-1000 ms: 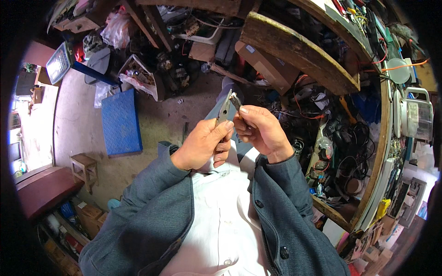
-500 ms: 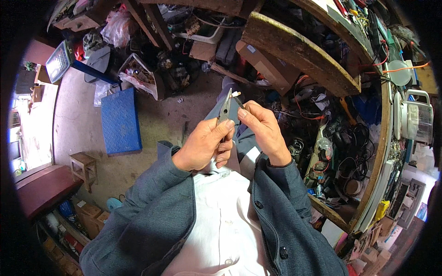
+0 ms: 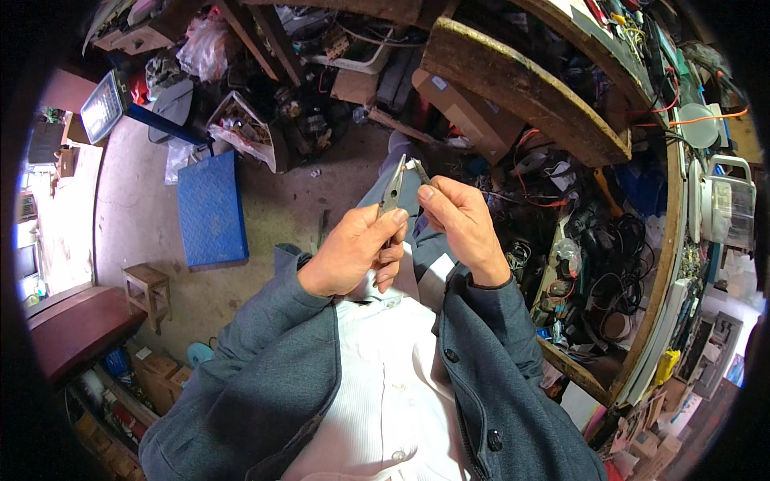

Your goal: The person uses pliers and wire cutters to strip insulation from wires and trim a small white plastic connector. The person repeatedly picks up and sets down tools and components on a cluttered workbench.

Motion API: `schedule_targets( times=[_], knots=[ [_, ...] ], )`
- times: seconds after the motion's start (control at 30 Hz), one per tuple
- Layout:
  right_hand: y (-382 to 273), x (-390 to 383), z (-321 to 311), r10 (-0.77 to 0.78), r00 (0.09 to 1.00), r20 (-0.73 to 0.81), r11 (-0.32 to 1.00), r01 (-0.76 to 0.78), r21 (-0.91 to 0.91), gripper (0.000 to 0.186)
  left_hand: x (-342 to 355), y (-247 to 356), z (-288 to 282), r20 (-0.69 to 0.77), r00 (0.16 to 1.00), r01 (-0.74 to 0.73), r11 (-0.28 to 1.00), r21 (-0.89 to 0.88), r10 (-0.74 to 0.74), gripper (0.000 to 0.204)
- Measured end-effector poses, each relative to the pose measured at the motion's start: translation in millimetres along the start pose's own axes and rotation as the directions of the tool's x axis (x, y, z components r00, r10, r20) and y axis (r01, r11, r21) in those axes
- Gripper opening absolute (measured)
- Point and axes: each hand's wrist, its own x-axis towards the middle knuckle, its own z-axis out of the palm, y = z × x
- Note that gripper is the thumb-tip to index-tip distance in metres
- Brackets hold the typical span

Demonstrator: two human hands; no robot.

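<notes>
Pliers meeting a small part, held up in front of the chest.

Left hand (image 3: 353,252) wrapped around the handles of slim grey pliers (image 3: 393,184); tips point up and away, just beside the right fingertips. Right hand (image 3: 461,224) pinches a small pale piece (image 3: 415,165) between thumb and forefinger, at the pliers' tip. Whether the tips grip the piece: too small to tell. Judged stage: tool and part brought together, the working of the piece looks under way, not finished. Beyond the right hand, a cluttered wooden bench (image 3: 521,88) with tangled cables (image 3: 597,248).
</notes>
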Motion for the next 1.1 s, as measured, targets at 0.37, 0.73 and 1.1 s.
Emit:
schedule_targets(
  times=[0.37,0.73,1.1],
  knots=[
    [-4,-1,20,-0.404,0.905,-0.136,0.849,0.315,-0.423,0.032,2,1,3,-0.045,0.999,-0.026,0.997,0.072,0.03,0.041],
    [-5,-8,28,-0.343,0.922,-0.183,0.899,0.265,-0.35,0.032,7,-11,3,-0.014,0.998,-0.06,0.998,-0.034,0.059,0.036],
    [3,0,20,-0.514,0.85,-0.111,0.788,0.417,-0.453,0.028,1,-6,5,-0.003,1.0,-0.019,0.997,-0.077,0.019,0.036]
  ],
)
